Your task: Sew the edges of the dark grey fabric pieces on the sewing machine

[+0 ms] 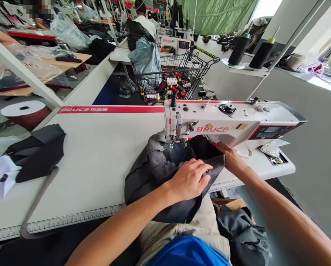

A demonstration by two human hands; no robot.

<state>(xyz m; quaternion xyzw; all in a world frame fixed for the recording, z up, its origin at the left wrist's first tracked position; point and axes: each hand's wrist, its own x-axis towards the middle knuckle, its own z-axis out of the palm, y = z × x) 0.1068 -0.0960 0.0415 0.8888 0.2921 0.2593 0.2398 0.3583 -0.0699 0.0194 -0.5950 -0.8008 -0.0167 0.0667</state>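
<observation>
Both the left hand [189, 180] and right hand [232, 159] grip dark cloth [159, 166] mid-frame, under the white machine [226, 123] marked BRUCE.

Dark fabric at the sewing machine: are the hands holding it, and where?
Yes. Left hand presses the dark fabric on top; right hand grips its right edge.

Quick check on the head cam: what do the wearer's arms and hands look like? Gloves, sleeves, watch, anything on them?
Both forearms are bare up to the frame edge, with no sleeves in view. The left hand and right hand have no gloves, and no watch, bracelet or band shows at either wrist. No rings can be made out on the fingers that show. No cables, tape or markings on either arm.
</observation>
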